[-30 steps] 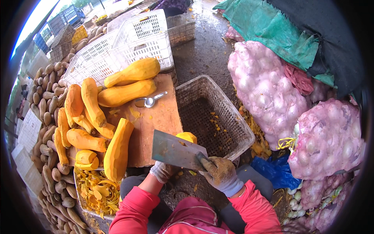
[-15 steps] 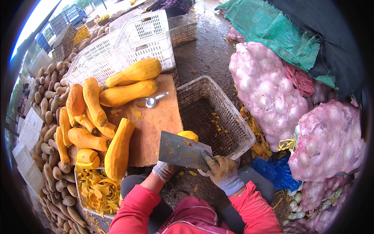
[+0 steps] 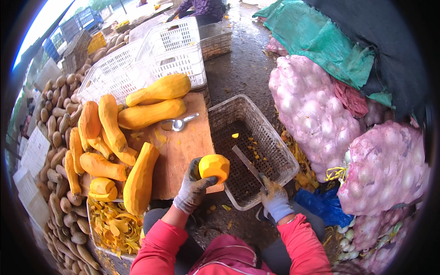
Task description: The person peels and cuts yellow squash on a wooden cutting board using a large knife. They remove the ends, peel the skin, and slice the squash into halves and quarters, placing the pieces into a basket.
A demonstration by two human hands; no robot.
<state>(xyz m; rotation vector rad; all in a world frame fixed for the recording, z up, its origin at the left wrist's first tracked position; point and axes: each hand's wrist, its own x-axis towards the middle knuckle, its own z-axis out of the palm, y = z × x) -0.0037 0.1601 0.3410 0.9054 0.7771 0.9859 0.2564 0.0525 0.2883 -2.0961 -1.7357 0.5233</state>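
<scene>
My left hand [image 3: 193, 189], in a grey glove, grips a peeled orange squash piece [image 3: 214, 167] and holds it upright over the front edge of the wooden cutting board [image 3: 183, 149]. My right hand [image 3: 275, 198], also gloved, holds a cleaver [image 3: 247, 164] by its handle, blade edge-on above the grey plastic basket [image 3: 270, 146]. The blade is just right of the squash piece, apart from it. A few orange scraps lie in the basket.
Several peeled squashes [image 3: 140, 176] are piled on and left of the board, with a metal scoop [image 3: 176, 123] among them. Peelings [image 3: 112, 227] fill a crate below. White crates [image 3: 151, 57] stand behind. Mesh sacks of onions [image 3: 316, 110] are at right, unpeeled squashes [image 3: 52, 137] at left.
The cleaver has swung from lying flat across the squash piece to edge-on over the basket at right. The squash piece, hidden before, now shows fully in my left hand.
</scene>
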